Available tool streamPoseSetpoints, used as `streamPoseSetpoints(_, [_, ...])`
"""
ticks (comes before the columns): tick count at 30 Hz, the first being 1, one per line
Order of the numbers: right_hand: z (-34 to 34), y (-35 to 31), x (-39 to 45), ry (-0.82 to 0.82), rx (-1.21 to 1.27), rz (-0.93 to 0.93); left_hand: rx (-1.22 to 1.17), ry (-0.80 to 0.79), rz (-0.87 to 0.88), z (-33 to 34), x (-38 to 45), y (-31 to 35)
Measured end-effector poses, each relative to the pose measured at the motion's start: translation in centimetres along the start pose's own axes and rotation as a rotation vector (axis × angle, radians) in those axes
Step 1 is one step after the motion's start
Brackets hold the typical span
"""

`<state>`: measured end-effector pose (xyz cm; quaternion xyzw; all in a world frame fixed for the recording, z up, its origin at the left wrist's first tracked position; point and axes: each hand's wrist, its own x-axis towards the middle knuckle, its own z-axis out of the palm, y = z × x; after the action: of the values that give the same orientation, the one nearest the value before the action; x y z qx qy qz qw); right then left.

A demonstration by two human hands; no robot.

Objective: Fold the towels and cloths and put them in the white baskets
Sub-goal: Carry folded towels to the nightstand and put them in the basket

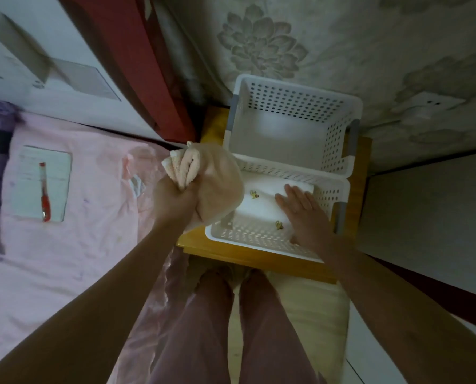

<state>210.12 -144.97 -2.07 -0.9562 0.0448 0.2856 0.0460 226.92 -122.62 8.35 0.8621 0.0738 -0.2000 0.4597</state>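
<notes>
Two white perforated baskets stand on a small wooden table. In the near basket (259,241) lies a folded white cloth (259,203) with small yellow prints. My right hand (300,206) presses flat on that cloth, fingers straight. My left hand (173,198) grips a bunched peach towel (217,187) just left of and above the near basket's left wall; part of the towel hangs over that rim. The far basket (339,145) holds nothing that I can see.
The wooden table (212,120) stands against a floral wall. Left of it is a bed with a pink sheet (65,259), a white notepad (29,187) and a red pen (44,192). A dark red curtain (137,65) hangs behind. My legs are below the table.
</notes>
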Motion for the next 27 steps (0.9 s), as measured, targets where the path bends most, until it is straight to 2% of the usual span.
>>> streamPoseSetpoints(2, [-1.3, -0.6, 0.5, -0.012, 0.14, 0.001, -0.065, -0.048, -0.001, -0.3, 0.0, 0.6])
streamPoseSetpoints(3, [-2.7, -0.9, 0.3, -0.017, 0.345, 0.047, -0.107, -0.093, -0.032, -0.6, -0.2, 1.1])
streamPoseSetpoints(6, [-8.3, -2.6, -0.7, 0.177, 1.302, 0.261, -0.278, -0.268, -0.217, -1.8, -0.8, 3.0])
streamPoseSetpoints(8, [-11.8, -4.1, -1.2, 0.125, 1.845, 0.36, -0.358, -0.377, -0.321, -2.2, -1.4, 4.5])
streamPoseSetpoints(9, [-12.9, -4.6, -1.5, 0.058, 1.986, 0.377, -0.372, -0.43, -0.357, -2.2, -1.9, 5.3])
streamPoseSetpoints(12, [-14.8, -5.3, -2.7, -0.081, 2.189, 0.343, -0.399, -0.579, -0.422, -1.4, -3.3, 7.3])
streamPoseSetpoints(14, [-15.3, -5.1, -3.5, -0.085, 2.266, 0.388, -0.393, -0.634, -0.411, -0.5, -3.9, 8.1])
streamPoseSetpoints(16, [-15.3, -4.6, -4.1, 0.023, 2.23, 0.445, -0.361, -0.615, -0.362, 0.5, -4.1, 8.7])
streamPoseSetpoints(18, [-14.6, -3.9, -4.6, 0.141, 2.12, 0.465, -0.286, -0.531, -0.271, 1.7, -4.1, 8.8])
streamPoseSetpoints(21, [-13.2, -3.9, -5.2, 0.219, 1.938, 0.487, -0.163, -0.403, -0.18, 3.6, -3.8, 7.7])
streamPoseSetpoints(27, [-8.6, -5.6, -4.3, 0.42, 1.545, 0.686, 0.115, -0.259, 0.014, 8.0, -4.9, 3.6])
